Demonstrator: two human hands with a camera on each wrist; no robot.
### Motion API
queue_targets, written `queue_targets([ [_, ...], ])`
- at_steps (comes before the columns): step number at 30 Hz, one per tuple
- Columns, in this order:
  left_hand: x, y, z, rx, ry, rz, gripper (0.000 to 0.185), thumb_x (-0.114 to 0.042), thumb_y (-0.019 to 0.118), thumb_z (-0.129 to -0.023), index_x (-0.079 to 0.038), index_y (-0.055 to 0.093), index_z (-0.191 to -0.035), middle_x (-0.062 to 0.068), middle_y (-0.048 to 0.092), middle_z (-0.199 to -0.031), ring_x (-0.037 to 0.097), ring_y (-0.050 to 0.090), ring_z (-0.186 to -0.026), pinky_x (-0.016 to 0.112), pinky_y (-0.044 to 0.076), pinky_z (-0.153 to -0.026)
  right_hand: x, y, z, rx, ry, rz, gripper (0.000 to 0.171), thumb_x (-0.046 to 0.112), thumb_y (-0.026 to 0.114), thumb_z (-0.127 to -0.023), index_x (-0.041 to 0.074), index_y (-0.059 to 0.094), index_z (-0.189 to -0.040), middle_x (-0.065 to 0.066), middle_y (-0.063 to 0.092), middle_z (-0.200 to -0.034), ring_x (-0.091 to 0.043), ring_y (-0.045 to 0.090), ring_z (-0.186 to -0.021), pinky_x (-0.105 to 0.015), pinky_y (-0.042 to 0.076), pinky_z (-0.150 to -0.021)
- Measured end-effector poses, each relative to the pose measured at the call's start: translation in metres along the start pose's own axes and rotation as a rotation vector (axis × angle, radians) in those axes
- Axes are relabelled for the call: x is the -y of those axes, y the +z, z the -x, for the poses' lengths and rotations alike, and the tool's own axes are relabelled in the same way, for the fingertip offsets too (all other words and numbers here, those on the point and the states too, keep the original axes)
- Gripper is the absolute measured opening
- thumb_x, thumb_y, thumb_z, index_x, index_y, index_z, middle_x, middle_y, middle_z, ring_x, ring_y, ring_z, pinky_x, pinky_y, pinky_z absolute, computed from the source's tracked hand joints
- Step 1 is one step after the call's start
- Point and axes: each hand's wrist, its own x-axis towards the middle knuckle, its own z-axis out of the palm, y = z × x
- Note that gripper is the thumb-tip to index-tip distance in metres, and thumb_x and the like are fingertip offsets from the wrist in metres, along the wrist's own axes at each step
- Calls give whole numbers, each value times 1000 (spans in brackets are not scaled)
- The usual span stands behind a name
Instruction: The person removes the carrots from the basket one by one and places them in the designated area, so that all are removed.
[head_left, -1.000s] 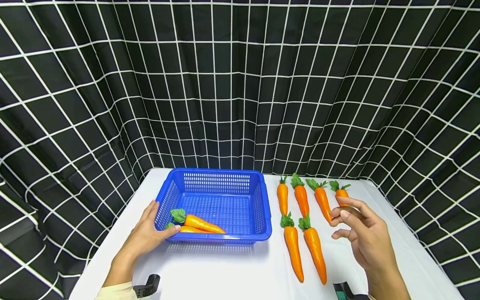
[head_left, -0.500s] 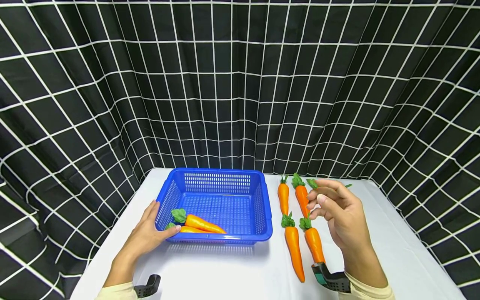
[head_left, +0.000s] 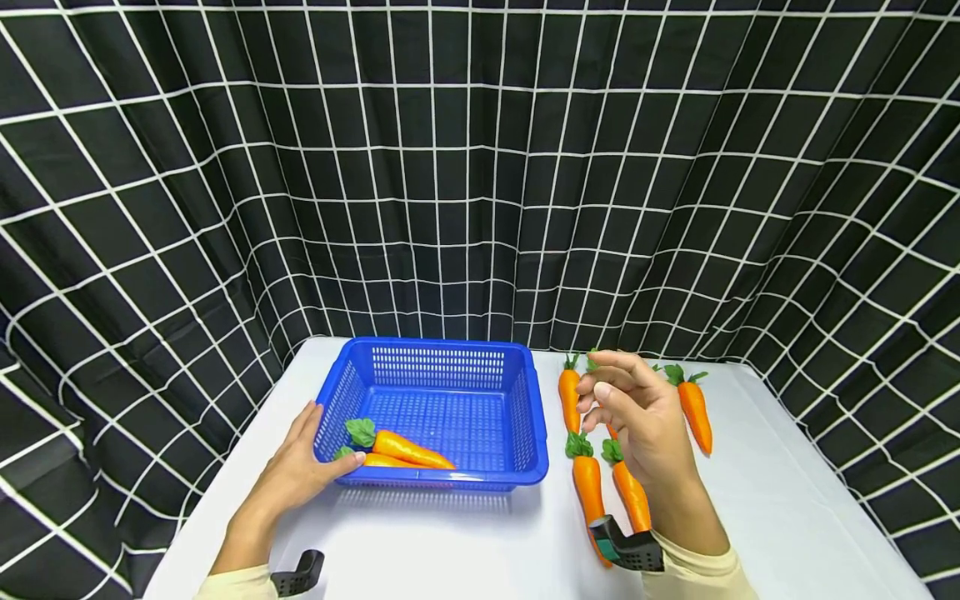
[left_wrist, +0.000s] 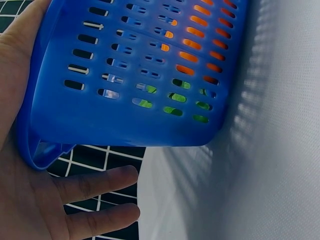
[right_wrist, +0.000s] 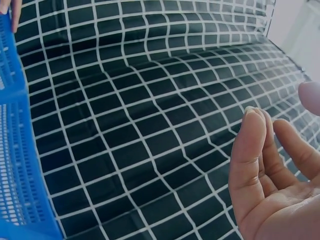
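My left hand [head_left: 288, 467] rests on the near left corner of a blue plastic basket [head_left: 480, 478]. Its thumb lies over the front rim, and two straight fingers extend past the corner in the left wrist view. Inside the basket, near that corner, are two carrots, the upper one [head_left: 408, 450] in plain sight and the other [head_left: 386, 461] partly behind the rim. My right hand [head_left: 645, 421], fingers loosely bent and holding nothing, hovers above carrots on the table. Nearest it are a back-row carrot [head_left: 570, 400] and two front carrots, left [head_left: 587, 483] and right [head_left: 630, 496].
Another carrot [head_left: 695, 412] lies to the right of my right hand; others are partly or fully hidden behind the hand. A white cloth covers the table [head_left: 420, 550]. A black curtain with white grid lines [head_left: 420, 208] surrounds the back and sides.
My right hand has moved left across the carrots, uncovering the far right one and covering those in the middle. The left hand and the basket have stayed in place.
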Motion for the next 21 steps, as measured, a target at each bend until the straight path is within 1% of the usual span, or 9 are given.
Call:
queue_targets([
  [5, 1, 0, -1, -6, 9, 9, 116, -64, 70, -76, -3, 10, -154, 17, 3, -159, 52, 22, -135, 70, 24, -100, -5, 7, -3, 4, 21, 19, 30, -11, 48, -93, -3, 60, -119, -19, 63, -89, -25, 63, -70, -33, 57, -55],
  [7, 2, 0, 0, -8, 9, 9, 117, -65, 69, -76, -3, 10, -154, 16, 3, -160, 52, 22, -135, 70, 24, -99, -7, 10, -4, 1, 19, 9, 30, -11, 48, -93, -4, 60, -119, -21, 63, -89, -25, 63, -69, -33, 57, -55],
  [11, 2, 0, 0, -5, 5, 8, 119, -68, 68, -75, -3, 9, -154, 15, 2, -160, 52, 21, -135, 70, 23, -100, -13, 16, -9, -4, 36, 2, 29, -9, 49, -93, -4, 60, -119, -21, 63, -88, -25, 63, -69, -32, 56, -55],
  [14, 2, 0, -1, 1, -2, 9, 118, -67, 68, -75, -3, 8, -155, 15, 1, -160, 52, 20, -136, 70, 22, -100, -20, 21, -14, -9, 69, 32, 27, -6, 52, -93, -3, 60, -119, -20, 63, -88, -24, 63, -70, -32, 57, -55],
  [16, 1, 1, -1, 4, -7, 12, 118, -67, 68, -76, -4, 8, -155, 15, 1, -160, 51, 19, -136, 70, 21, -100, -25, 24, -18, -11, 103, 31, 27, -4, 54, -94, -7, 58, -120, -21, 62, -89, -24, 63, -71, -32, 56, -55],
  [21, 1, 0, -1, 11, -17, 8, 117, -66, 69, -76, -4, 7, -155, 14, -1, -160, 51, 18, -136, 70, 21, -100, -39, 31, -28, -8, 182, 10, 29, 2, 59, -93, -9, 55, -120, -22, 61, -88, -24, 62, -70, -31, 56, -55],
])
